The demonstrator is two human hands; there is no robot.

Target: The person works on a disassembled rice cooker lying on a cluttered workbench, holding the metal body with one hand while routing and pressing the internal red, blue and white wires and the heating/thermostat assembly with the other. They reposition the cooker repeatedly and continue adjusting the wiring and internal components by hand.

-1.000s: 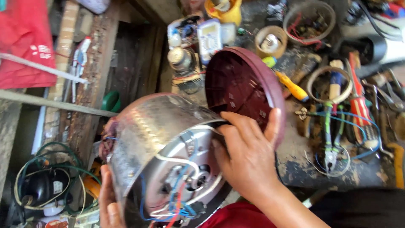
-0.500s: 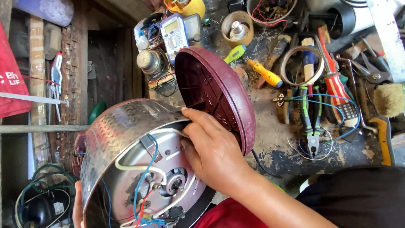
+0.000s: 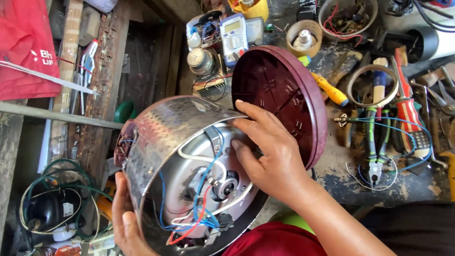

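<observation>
I see my right hand (image 3: 270, 156) in the middle of the frame, fingers spread and laid flat over the rim of the metal cooker housing (image 3: 175, 137), not gripping anything. The housing lies on its side at lower centre with its open underside facing me, blue, red and white wires (image 3: 199, 199) showing inside. My left hand (image 3: 124, 223) cups the housing's lower left edge from beneath, its fingers loosely curled against the metal. Just behind my right hand, the maroon base cover (image 3: 284, 99) stands tilted against the housing, hollow side toward me. Above it, top centre, sits a multimeter (image 3: 233, 38); pliers (image 3: 374, 151) and a yellow-handled screwdriver (image 3: 327, 87) lie on the bench at right.
</observation>
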